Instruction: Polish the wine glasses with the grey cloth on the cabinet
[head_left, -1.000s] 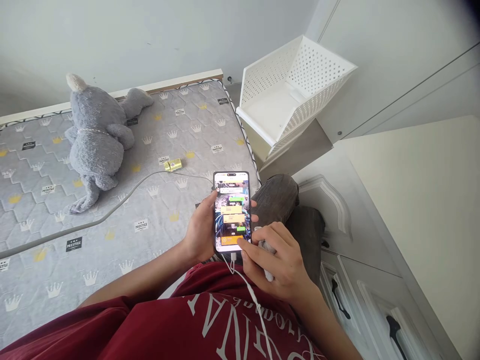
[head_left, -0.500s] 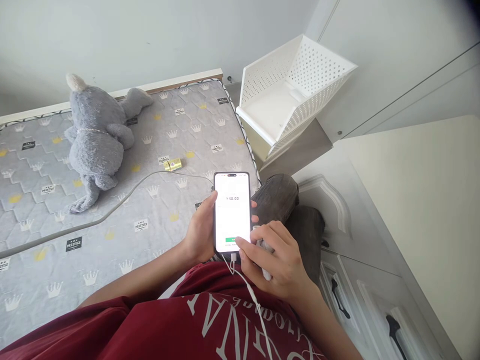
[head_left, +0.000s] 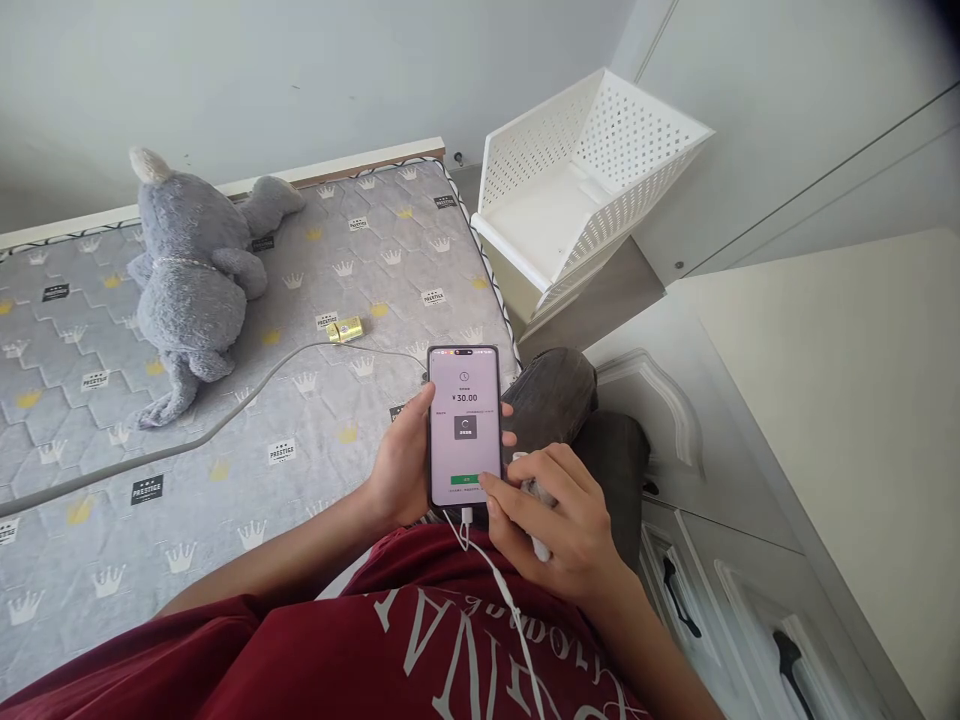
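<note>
My left hand (head_left: 403, 458) is wrapped round an upright smartphone (head_left: 463, 455), fingertips showing at its right edge. The lit screen reads ¥30.00, with a dark loading box in the middle and a green button near the bottom. A white cable (head_left: 501, 583) is plugged into the phone's lower end and runs down over my shirt. My right hand (head_left: 568, 515) is beside the phone's lower right corner, its index finger at the green button. Its curled fingers hold a small white object (head_left: 538, 490), mostly hidden, whose kind I cannot make out.
A grey plush toy (head_left: 193, 285) lies on the patterned mattress (head_left: 300, 270) at the left. A small gold packet (head_left: 346, 329) rests by a grey cable (head_left: 217, 432). The white perforated basket (head_left: 536, 220) stands beyond my knees, near white cabinets (head_left: 739, 600).
The phone screen has dimmed and now shows a clock icon and a loading box. My right hand has shifted slightly to the right; my left hand keeps its hold.
</note>
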